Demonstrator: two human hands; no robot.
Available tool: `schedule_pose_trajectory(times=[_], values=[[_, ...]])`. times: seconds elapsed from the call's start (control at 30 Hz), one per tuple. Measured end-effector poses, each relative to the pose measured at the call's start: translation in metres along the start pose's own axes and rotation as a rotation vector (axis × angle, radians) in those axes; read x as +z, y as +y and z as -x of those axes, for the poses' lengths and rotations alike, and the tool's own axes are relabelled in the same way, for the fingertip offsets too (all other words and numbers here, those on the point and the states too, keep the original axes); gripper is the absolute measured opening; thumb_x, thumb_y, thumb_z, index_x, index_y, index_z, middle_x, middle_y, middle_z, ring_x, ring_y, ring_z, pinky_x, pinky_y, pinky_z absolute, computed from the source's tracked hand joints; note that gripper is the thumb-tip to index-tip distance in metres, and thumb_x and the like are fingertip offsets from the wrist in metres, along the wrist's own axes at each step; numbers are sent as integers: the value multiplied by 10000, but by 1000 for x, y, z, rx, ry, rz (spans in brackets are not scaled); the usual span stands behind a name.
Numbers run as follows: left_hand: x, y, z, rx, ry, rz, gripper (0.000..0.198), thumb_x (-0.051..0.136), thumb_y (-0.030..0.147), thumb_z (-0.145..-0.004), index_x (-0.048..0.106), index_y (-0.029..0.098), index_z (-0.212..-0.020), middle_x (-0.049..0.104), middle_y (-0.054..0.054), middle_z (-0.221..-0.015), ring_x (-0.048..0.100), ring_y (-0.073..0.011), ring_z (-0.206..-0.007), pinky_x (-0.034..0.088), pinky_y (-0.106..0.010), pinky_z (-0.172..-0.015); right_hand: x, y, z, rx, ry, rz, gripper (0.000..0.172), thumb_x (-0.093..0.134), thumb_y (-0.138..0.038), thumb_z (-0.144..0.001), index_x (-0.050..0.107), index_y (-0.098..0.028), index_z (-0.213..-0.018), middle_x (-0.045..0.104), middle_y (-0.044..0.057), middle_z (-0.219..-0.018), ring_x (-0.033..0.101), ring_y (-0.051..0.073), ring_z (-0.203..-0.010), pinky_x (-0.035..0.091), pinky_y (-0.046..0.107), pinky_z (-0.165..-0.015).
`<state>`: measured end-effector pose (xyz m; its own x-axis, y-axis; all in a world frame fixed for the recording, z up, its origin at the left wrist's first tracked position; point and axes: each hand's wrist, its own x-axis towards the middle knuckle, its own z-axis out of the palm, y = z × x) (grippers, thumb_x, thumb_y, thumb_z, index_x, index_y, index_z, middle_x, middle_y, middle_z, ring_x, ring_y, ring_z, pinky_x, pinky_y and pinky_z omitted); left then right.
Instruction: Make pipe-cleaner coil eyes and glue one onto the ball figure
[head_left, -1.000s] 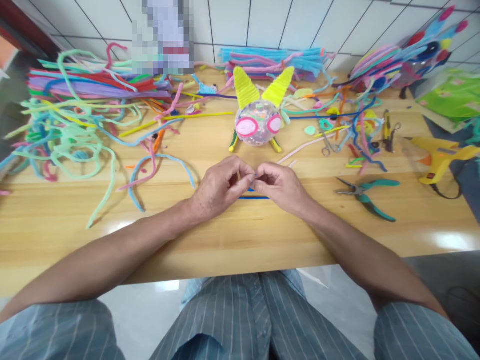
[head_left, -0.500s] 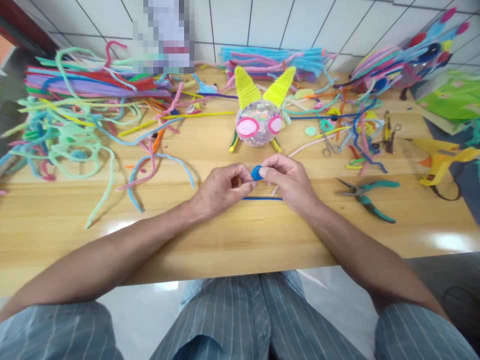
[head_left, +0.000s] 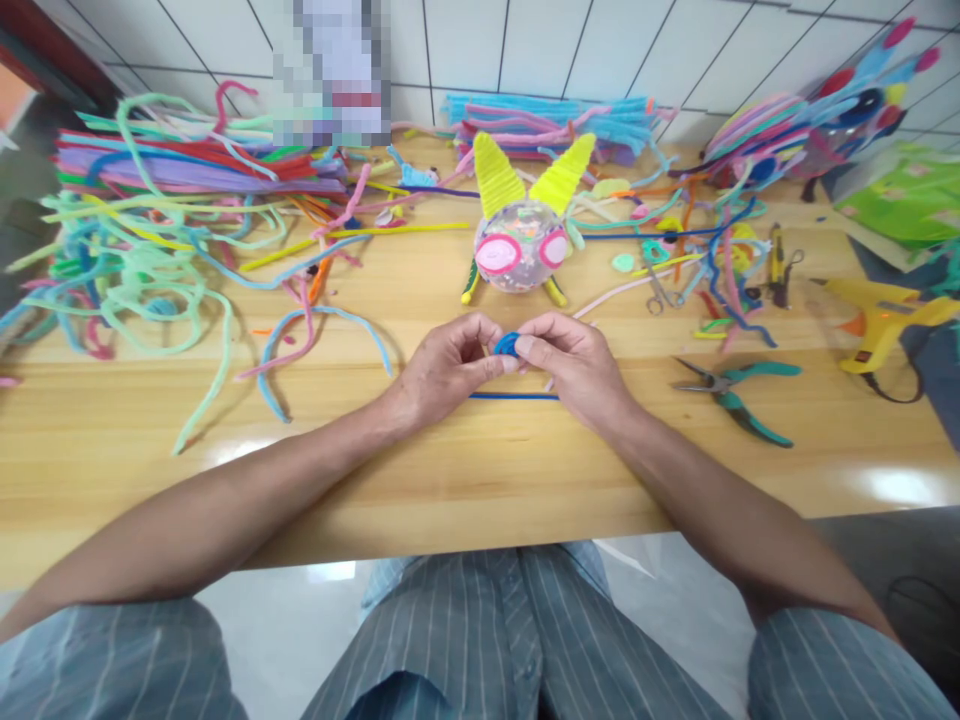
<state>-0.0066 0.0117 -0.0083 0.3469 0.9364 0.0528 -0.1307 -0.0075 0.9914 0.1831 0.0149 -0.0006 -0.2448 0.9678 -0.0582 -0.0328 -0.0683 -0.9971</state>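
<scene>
Between my fingertips is a small blue pipe-cleaner coil [head_left: 508, 344], wound into a round shape. My left hand [head_left: 455, 365] pinches its left side, and my right hand [head_left: 568, 358] grips it from the right with thumb and fingers. Below both hands a straight blue pipe cleaner [head_left: 512, 396] lies on the table. Just beyond them stands a clear ball figure [head_left: 523, 272] with yellow pipe-cleaner ears and pink-rimmed oval eyes. Part of a pale pink pipe cleaner [head_left: 615, 297] runs behind my right hand.
Green-handled pliers [head_left: 739, 392] and a yellow glue gun [head_left: 885, 318] lie to the right. Scissors [head_left: 660, 292] rest farther back. Tangled pipe cleaners [head_left: 154, 280] cover the left side of the wooden table [head_left: 465, 490]. Blue and pink bundles [head_left: 555, 120] lie along the tiled wall.
The blue coil has turned between my fingers, showing more of its wound face. Both hands have shifted slightly, staying close together.
</scene>
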Motion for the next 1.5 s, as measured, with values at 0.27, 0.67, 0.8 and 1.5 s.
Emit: schedule_pose_trajectory(times=[0.27, 0.67, 0.8, 1.5], values=[[3, 1, 7, 46, 139, -108, 415, 860, 576, -816, 703, 194, -854, 698, -16, -772, 618, -155, -718, 519, -303, -712, 6, 4, 2, 71, -36, -161, 357, 864, -514, -779, 737, -224, -945, 764, 11, -915, 692, 148, -796, 617, 294, -722], [8, -1, 14, 381, 201, -442, 189, 731, 386, -964, 792, 228, -881, 745, -55, -868, 623, -148, -739, 462, -282, -637, 4, -1, 12, -171, 42, 246, 219, 675, -393, -965, 733, -224, -1091, 780, 25, -990, 723, 166, -833, 605, 310, -760], [9, 1, 14, 337, 194, -483, 177, 698, 348, -987, 730, 207, -885, 707, -48, -853, 592, -150, -718, 462, -293, -667, 6, 0, 16, -287, 57, 475, 190, 584, -267, -994, 732, -234, -1109, 796, 29, -997, 739, 179, -880, 582, 330, -811], [7, -4, 13, 244, 286, -241, 177, 761, 366, -950, 775, 200, -887, 770, -54, -925, 674, -154, -804, 522, -279, -733, 6, -8, 8, 83, -77, 88, 348, 797, -504, -820, 623, -208, -761, 670, -23, -664, 626, 122, -606, 534, 257, -609]])
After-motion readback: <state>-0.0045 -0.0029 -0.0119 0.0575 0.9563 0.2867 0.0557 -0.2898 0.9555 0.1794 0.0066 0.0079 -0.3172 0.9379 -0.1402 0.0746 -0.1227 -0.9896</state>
